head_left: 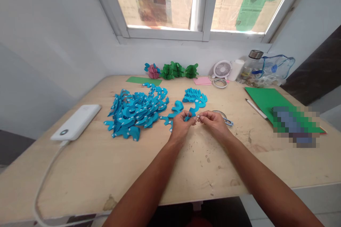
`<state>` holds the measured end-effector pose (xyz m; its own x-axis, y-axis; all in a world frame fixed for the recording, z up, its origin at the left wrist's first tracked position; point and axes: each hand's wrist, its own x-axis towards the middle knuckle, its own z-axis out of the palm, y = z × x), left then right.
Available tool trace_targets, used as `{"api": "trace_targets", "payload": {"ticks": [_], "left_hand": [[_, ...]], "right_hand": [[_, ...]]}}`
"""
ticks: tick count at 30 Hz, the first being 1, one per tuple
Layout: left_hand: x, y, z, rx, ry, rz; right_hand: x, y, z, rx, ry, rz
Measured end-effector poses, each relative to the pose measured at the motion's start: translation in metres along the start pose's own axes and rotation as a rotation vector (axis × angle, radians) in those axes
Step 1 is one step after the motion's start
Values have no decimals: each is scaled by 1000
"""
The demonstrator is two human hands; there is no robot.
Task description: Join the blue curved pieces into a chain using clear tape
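My left hand [184,123] is closed on a blue paper cutout [192,110] with curved edges. Close against it, my right hand [213,120] pinches a small white piece [198,117] at the fingertips, too small to name. To the left lies a large heap of blue paper cutouts [137,111] dotted with white squares. A smaller row of blue cutouts [195,95] sits just beyond my hands, and a few more cutouts [176,107] lie beside my left hand. Partly hidden behind my right hand are a roll of tape [220,113] and a light-blue cutter [228,122].
On the left stands a white power bank [77,122] with a cable. Green paper figures [176,70] and a pink one [153,71] line the wall. A small fan [222,69], a glass bottle [249,67], green sheets [262,99] and a pen [255,108] are at right.
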<state>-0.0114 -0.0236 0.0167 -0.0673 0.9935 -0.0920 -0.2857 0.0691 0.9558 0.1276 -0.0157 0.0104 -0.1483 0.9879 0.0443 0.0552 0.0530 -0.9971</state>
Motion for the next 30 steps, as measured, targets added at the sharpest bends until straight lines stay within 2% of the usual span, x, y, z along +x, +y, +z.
{"api": "trace_targets", "payload": {"ticks": [17,23,30], "left_hand": [[1,-3,-1,167,-48,113],[2,-6,-2,253,-31,157],[4,-8,-4,266,-54,157]], "right_hand": [[-1,-2,1,-13,-9,2],[-1,-5,2,-62,-1,-20],[0,-4,1,-56,-5,-19]]}}
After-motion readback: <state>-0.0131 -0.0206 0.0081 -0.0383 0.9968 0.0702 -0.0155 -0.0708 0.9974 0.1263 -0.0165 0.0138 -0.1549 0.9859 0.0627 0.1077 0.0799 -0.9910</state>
